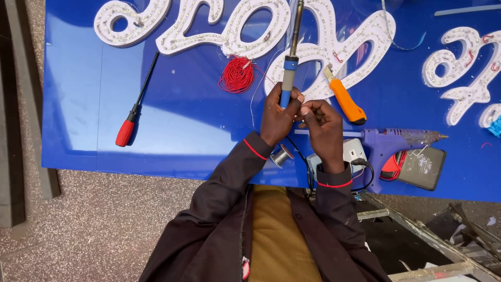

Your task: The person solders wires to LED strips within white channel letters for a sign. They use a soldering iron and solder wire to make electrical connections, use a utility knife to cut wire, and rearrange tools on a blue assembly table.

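My left hand (277, 116) grips the blue-and-grey handle of a soldering iron (290, 62), whose metal shaft points away from me over the white lettering (334, 44). My right hand (322, 122) is beside it, fingertips pinched together close to the left thumb, apparently on a thin wire that is too small to make out. Both hands hover over the blue sign panel (78, 104). A coil of red wire (236, 75) lies just beyond the left hand. A small solder spool (282, 155) sits under my left wrist.
An orange utility knife (344, 99) lies right of the hands. A purple glue gun (402, 140), a dark box (425, 167) with red wire and a white power adapter (352, 152) sit at the near right. A red-handled screwdriver (133, 112) lies far left. Speckled floor lies below.
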